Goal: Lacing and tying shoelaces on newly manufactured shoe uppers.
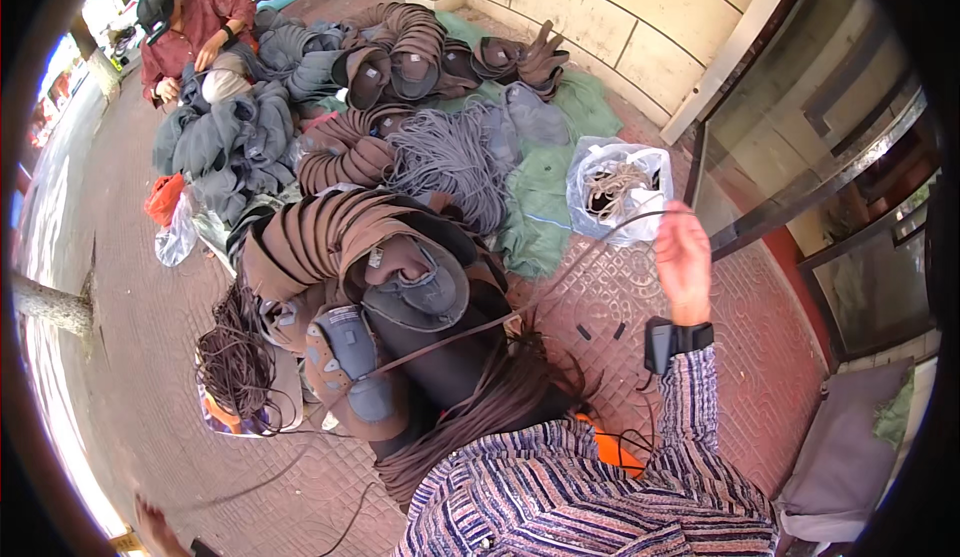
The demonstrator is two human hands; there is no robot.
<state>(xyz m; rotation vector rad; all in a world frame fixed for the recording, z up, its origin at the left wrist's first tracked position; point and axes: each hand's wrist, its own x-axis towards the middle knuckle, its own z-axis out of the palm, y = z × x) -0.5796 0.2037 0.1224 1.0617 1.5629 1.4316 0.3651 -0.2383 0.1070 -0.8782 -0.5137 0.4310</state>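
Note:
Both my arms are spread wide. My right hand [685, 262], raised at the right, pinches a long brown shoelace [450, 340] that stretches back to a brown and grey shoe upper [350, 362] on my lap. At the lower left edge, my left hand [155, 527] is partly in view and blurred. Its fingers appear closed on a dark lace strand [235, 494], also smeared by motion, running toward the same upper. A curved stack of nested brown uppers [310, 237] lies just beyond. A thick bundle of brown laces [470, 417] is draped across my lap.
Grey laces [450, 162] and more stacked uppers [395, 42] lie on green sheeting [545, 202]. A white plastic bag [575, 192] holds light cords. Another person [205, 22] handles grey pieces at the far left. A glass door [800, 127] stands right, a grey chair [845, 447] lower right.

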